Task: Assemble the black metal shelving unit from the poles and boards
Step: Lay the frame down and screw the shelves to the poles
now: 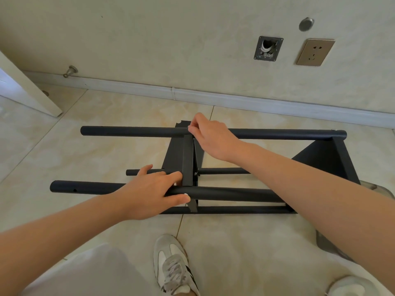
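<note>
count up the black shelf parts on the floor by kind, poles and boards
black poles: 4
black boards: 2
total: 6

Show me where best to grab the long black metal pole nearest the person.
Grip the near black metal pole on its bare stretch left of the middle black board, coming from above: it lies level, raised off the floor, so fingers can wrap under.
</note>
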Demonstrator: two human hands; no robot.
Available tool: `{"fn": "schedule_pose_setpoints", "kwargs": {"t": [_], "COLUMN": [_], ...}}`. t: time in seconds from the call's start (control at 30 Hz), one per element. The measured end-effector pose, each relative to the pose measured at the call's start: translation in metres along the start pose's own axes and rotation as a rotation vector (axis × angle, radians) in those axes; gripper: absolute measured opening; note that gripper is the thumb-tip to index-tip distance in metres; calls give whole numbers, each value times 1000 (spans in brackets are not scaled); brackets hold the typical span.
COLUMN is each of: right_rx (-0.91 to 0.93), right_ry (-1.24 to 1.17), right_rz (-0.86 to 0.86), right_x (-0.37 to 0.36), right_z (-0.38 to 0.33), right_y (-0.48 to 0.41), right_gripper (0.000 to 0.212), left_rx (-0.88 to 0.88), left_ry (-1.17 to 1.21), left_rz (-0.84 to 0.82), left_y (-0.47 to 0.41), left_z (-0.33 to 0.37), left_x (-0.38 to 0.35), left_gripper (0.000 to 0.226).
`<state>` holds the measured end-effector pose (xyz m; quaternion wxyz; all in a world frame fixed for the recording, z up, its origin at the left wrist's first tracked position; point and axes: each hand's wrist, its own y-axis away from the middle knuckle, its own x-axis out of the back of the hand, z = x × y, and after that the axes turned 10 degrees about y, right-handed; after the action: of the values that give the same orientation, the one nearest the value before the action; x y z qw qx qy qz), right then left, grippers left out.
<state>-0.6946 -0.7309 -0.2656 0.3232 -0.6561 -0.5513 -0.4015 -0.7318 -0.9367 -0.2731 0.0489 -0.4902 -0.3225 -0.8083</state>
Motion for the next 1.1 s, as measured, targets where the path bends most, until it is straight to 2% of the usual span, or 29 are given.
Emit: {"fn": "schedule_pose_setpoints", "kwargs": {"t": [0.23, 0.37, 0.6, 0.7, 0.8, 0.87, 1.0, 1.1], "right_rx": [-23, -13, 4, 1, 4, 1, 2, -3], "right_ry": [-137, -139, -137, -140, -135, -124, -110, -110], "right_rz": [-28, -24, -53, -68, -61, -52, -41, -39], "right_x": [3, -3, -2, -1, -2, -3, -4, -3], "right_z": [-5, -9, -10, -9, -8, -9, -10, -10], "right_y": [10, 19, 26, 29, 31, 32, 34, 36], "right_gripper": [16, 15, 16, 16, 16, 15, 14, 13], "left_rx": [-35, -86, -132, -170, -301, -355, -388, -402], "left_ry": [-130, -273, -272, -269, -226, -222, -273, -284], "left_rz": [-27, -6, 71, 179, 435, 528, 493, 426], "left_y": [4, 10, 16, 16, 16, 15, 14, 14], "left_z": [-4, -3, -7, -7, -5, -4, -7, -7], "left_x": [-2, -4, -14, -17, -20, -21, -23, -24], "left_gripper": [45, 57, 57, 55, 53, 56, 82, 88]}}
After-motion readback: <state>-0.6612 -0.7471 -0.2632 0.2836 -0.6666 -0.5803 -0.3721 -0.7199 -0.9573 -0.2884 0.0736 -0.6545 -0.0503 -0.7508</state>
